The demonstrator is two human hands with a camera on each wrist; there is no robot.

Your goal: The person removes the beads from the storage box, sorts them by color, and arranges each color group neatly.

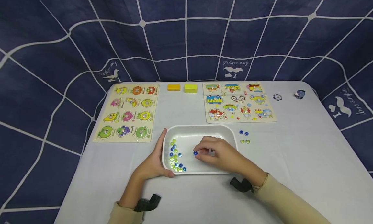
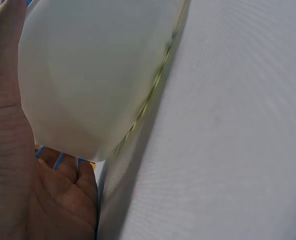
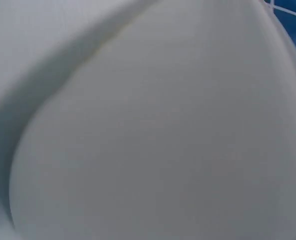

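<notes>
A white tray (image 1: 201, 130) stands mid-table. My left hand (image 1: 152, 162) rests against its left end, fingers straight along the wall and thumb at the front corner. Over the tray, my right hand (image 1: 220, 153) pinches a small, shiny blue bead (image 1: 195, 153) between thumb and fingertips. Several flat, round beads (image 1: 175, 156) in blue and yellow-green lie in the tray's left part. In the left wrist view the tray's outer wall (image 2: 98, 75) shows beside the palm. Only the pale tray wall (image 3: 152, 130) fills the right wrist view; the right fingers are hidden there.
Two blue beads (image 1: 243, 133) and two green beads (image 1: 245, 141) lie right of the tray. Behind are a fruit puzzle board (image 1: 154, 120), a vehicle puzzle board (image 1: 233, 119), an orange block (image 1: 173, 87), a yellow block (image 1: 190, 88), a patterned disc (image 1: 277, 97) and a small figure (image 1: 299, 94).
</notes>
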